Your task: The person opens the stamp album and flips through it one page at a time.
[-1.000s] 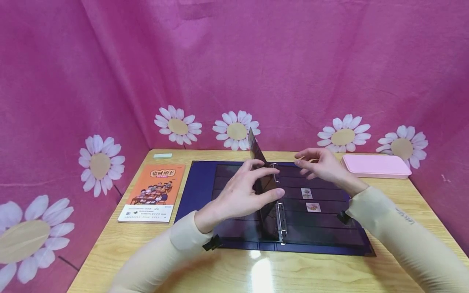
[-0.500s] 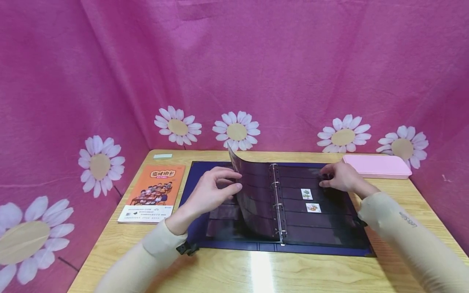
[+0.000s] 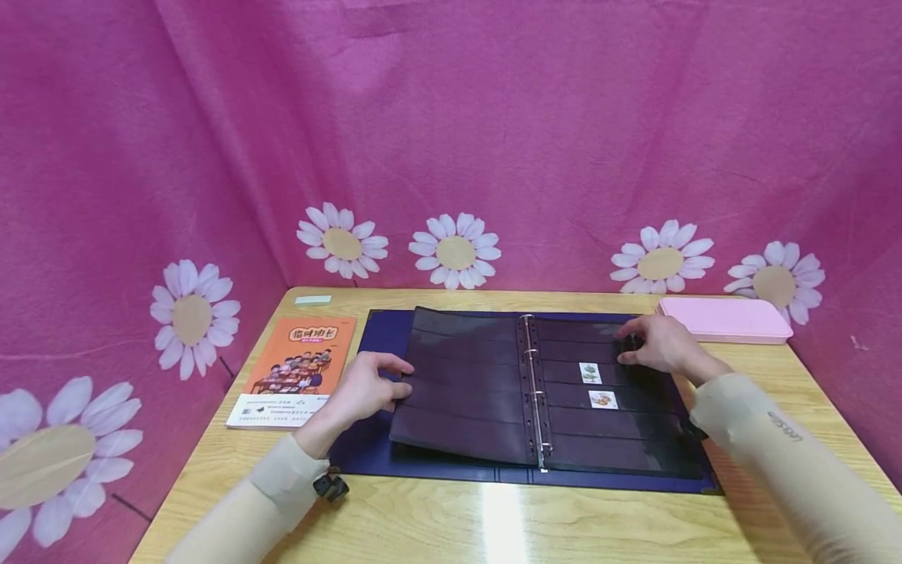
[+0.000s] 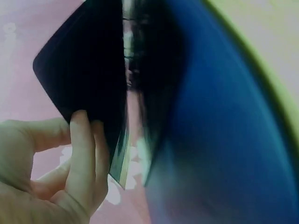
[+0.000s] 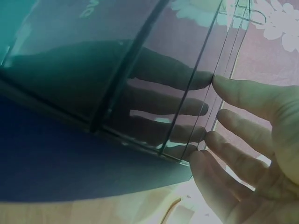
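A navy ring binder (image 3: pixel 384 333), a stamp album, lies spread on the table with black pocket pages. My left hand (image 3: pixel 365 389) pinches the outer edge of the left page (image 3: pixel 465 384), which sits slightly raised above the cover. In the left wrist view, thumb and fingers meet at that page's edge. On the right page (image 3: pixel 620 450), two small stamps show: one with a green plant (image 3: pixel 589 374), the other with an orange picture (image 3: pixel 602 399). My right hand (image 3: pixel 665 345) touches this page near its upper outer edge; fingertips and their reflections meet in the right wrist view.
An orange book (image 3: pixel 303 360) lies left of the binder, close to my left forearm. Behind it is a small pale strip (image 3: pixel 313 300). A pink case (image 3: pixel 726 319) sits at the back right, just behind my right hand. Pink cloth hangs around the table (image 3: pixel 592 521).
The page that stood upright by the rings has come down to the left with my left hand. My right hand moved right and down onto the right page, then stayed.
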Motion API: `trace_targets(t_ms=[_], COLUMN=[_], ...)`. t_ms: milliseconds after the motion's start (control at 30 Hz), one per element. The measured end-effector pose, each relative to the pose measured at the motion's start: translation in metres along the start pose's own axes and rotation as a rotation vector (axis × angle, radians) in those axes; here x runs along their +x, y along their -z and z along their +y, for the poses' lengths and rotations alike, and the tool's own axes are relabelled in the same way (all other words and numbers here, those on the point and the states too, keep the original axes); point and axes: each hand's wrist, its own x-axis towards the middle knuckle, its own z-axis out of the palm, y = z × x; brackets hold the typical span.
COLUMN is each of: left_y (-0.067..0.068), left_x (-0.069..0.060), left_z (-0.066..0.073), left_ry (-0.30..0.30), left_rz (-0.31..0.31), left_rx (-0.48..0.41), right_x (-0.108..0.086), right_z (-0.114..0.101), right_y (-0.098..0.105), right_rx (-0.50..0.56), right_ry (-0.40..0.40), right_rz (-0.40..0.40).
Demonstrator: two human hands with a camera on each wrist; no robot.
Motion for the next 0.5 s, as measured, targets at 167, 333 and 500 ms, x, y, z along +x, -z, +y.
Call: trace_targets(t_ms=[167, 333, 500], left_y=[-0.009, -0.016, -0.017], left_x=[0.007, 0.011, 0.014], left_z=[-0.009, -0.008, -0.001], left_ry=[-0.004, 0.009, 0.004], left_rz=[-0.002, -0.015, -0.003], left_rx=[0.157, 0.235, 0.412], right_x=[-0.001, -0.001, 0.0], right_z=[0.002, 0.003, 0.002], right_y=[-0.003, -0.003, -0.001], right_rx=[-0.009, -0.022, -0.015], right_ry=[0.002, 0.014, -0.001], right_rz=[0.001, 0.001, -0.005])
